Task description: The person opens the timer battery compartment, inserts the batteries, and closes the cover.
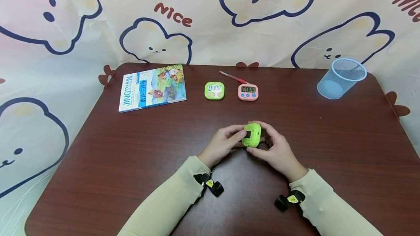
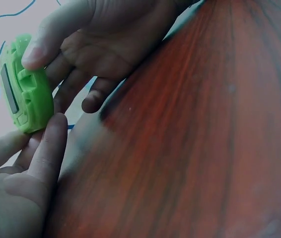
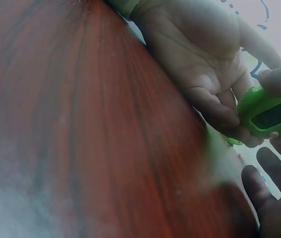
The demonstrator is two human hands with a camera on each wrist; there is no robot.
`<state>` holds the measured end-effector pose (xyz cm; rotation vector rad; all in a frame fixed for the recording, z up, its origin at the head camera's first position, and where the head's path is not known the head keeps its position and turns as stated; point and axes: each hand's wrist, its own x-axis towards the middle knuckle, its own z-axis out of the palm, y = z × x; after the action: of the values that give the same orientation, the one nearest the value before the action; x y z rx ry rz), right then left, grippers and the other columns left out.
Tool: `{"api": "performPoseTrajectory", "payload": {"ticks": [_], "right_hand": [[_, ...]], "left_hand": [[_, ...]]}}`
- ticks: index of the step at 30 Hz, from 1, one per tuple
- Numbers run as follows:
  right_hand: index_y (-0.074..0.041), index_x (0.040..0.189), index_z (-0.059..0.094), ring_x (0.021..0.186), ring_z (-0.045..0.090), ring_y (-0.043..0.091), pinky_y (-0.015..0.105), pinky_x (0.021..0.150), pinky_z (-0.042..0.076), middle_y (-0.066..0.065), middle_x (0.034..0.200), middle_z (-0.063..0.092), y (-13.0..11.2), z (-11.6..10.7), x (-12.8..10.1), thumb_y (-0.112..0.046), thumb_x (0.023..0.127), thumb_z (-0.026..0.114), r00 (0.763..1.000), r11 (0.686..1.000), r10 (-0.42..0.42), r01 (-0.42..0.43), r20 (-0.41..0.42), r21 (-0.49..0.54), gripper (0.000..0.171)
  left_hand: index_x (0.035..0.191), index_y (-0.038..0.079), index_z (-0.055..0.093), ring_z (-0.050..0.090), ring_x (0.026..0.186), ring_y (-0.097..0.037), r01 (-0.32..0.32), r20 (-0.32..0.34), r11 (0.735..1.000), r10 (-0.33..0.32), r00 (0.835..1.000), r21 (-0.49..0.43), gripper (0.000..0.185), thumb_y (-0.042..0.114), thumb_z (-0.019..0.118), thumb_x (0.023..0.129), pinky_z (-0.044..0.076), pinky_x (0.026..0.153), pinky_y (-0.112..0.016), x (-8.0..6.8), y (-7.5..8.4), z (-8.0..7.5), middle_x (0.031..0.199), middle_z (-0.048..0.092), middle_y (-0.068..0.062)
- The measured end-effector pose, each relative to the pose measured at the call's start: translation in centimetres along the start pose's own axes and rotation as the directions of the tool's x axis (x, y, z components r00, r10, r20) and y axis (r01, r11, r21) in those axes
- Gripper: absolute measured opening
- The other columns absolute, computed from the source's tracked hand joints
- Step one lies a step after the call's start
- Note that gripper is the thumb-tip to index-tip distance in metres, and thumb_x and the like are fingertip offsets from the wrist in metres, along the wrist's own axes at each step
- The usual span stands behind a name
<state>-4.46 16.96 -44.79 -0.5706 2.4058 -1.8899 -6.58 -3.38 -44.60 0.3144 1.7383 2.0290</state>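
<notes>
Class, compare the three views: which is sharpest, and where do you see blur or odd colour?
Head view: sharp, evenly lit, table edges bowed by the wide lens. Left wrist view: green timer fairly clear, tabletop smeared. Right wrist view: hazy, pale wash at lower left, timer soft.

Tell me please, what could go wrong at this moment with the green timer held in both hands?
1. The green timer is held above the table only by fingertips of the left hand and right hand; if the grip slips, it may drop.
2. Fingers on its edges could perhaps press a button by accident.
3. A dropped timer might slide toward the second green timer and the pink timer.
</notes>
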Motion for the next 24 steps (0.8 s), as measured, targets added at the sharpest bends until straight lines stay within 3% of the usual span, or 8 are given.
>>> {"api": "performPoseTrajectory", "payload": {"ticks": [3,6,15,18,24], "right_hand": [[-0.016,0.143,0.052,0.085,0.064,0.017,0.024,0.073,0.055,-0.002,0.134,0.060,0.0,0.1,0.0,-0.006,0.079,0.086,1.000,0.995,-0.004,0.003,-0.009,-0.097,0.072],[-0.014,0.143,0.053,0.091,0.061,0.017,0.026,0.075,0.055,-0.003,0.133,0.059,0.0,0.2,0.0,-0.009,0.079,0.087,1.000,0.987,-0.016,0.014,-0.013,-0.158,0.073],[-0.002,0.140,0.054,0.107,0.052,0.006,0.035,0.077,0.055,0.007,0.134,0.057,-1.1,0.8,0.1,0.002,0.073,0.088,0.997,0.976,-0.075,0.068,-0.025,-0.207,0.075],[-0.003,0.141,0.053,0.106,0.055,0.011,0.033,0.078,0.055,0.005,0.135,0.057,-0.7,0.7,0.2,0.000,0.074,0.088,0.997,0.975,-0.077,0.071,-0.019,-0.212,0.076],[-0.005,0.143,0.053,0.101,0.059,0.017,0.027,0.078,0.054,0.000,0.132,0.058,0.2,0.4,0.1,-0.002,0.076,0.087,0.996,0.972,-0.091,0.084,-0.020,-0.218,0.075]], "left_hand": [[0.140,-0.003,0.054,0.069,0.101,-0.019,0.001,0.019,1.000,-0.002,1.000,0.023,0.040,0.017,0.056,0.105,0.058,0.090,-0.037,-0.1,0.0,-0.1,0.134,0.061,-0.020],[0.141,-0.004,0.052,0.068,0.104,-0.019,-0.011,0.039,0.999,0.009,0.999,0.052,0.043,0.015,0.058,0.103,0.058,0.090,-0.035,-0.1,-0.1,-0.2,0.131,0.062,-0.021],[0.142,-0.002,0.051,0.067,0.106,-0.016,-0.015,0.050,0.991,0.008,0.999,0.132,0.049,0.014,0.065,0.098,0.056,0.088,-0.027,0.0,0.0,-0.2,0.131,0.062,-0.019],[0.142,-0.003,0.050,0.066,0.106,-0.015,-0.012,0.059,0.996,0.007,0.998,0.087,0.048,0.013,0.064,0.099,0.056,0.089,-0.027,-0.1,0.0,-0.2,0.131,0.061,-0.021],[0.143,-0.010,0.045,0.063,0.107,-0.014,-0.027,0.113,0.996,0.037,0.993,-0.088,0.048,0.011,0.055,0.101,0.056,0.089,-0.028,-0.3,0.0,-0.2,0.138,0.054,-0.028]]}}
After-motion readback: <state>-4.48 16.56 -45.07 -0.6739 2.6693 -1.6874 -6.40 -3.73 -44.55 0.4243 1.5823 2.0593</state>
